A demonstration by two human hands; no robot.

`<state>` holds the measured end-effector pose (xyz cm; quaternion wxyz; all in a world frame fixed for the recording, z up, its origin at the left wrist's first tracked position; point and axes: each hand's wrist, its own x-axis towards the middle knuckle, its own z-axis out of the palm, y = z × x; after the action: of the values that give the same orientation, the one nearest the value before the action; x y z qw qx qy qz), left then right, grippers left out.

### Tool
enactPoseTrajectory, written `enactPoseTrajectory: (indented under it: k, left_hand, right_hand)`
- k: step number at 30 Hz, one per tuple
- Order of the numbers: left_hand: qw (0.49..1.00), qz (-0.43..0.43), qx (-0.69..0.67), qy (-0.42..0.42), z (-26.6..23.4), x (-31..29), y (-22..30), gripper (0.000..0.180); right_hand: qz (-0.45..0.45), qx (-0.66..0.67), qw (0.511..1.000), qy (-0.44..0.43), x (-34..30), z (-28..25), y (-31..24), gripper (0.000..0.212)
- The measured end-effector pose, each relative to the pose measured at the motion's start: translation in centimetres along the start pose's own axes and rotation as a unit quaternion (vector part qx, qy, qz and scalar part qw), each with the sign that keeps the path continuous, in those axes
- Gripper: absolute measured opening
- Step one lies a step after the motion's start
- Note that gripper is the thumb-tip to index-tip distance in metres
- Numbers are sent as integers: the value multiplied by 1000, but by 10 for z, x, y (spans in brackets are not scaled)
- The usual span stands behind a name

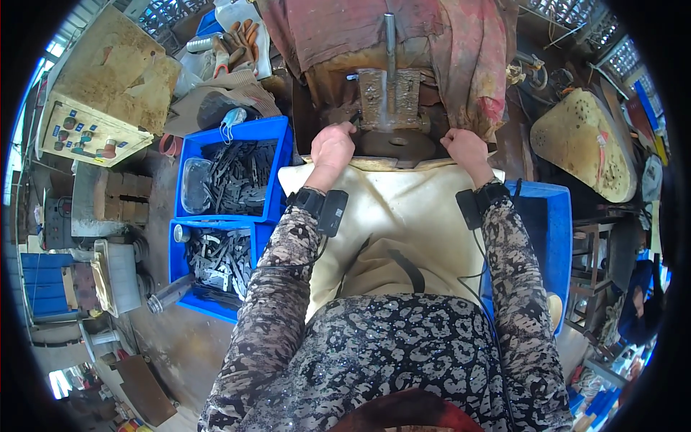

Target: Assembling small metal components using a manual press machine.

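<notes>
My left hand [332,151] is closed at the left side of a round dark disc [414,147] that looks like a grinding wheel. Across from it, my right hand [466,153] is curled closed at the disc's right side. Whatever lies between the fingers of either hand is too small or hidden. A metal pipe [391,57] stands above the disc, with water seeming to run from its lower end past a rough, wet block [410,97]. Over my lap a cream apron or sheet [396,191] reaches up to the machine's near edge.
Left of me are two blue bins, the far one [286,162] and the near one [248,315], both holding dark metal strips. A control box [101,93] with knobs stands farther left. At my right is another blue bin [568,245]. Red cloth [353,32] drapes behind the machine.
</notes>
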<state>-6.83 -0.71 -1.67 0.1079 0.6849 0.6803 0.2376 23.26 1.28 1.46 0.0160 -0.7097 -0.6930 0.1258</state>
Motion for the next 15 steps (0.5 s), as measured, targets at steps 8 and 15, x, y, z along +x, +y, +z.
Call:
enactPoseTrajectory:
  k: [8,15]
  left_hand:
    - [1000,6,-1,5,-1,-1,2,22]
    - [1000,12,-3,8,0,-1,0,22]
  right_hand:
    - [2,-1,1000,-3,0,1,2,28]
    - [0,-3,1000,-11,1,0,0,27]
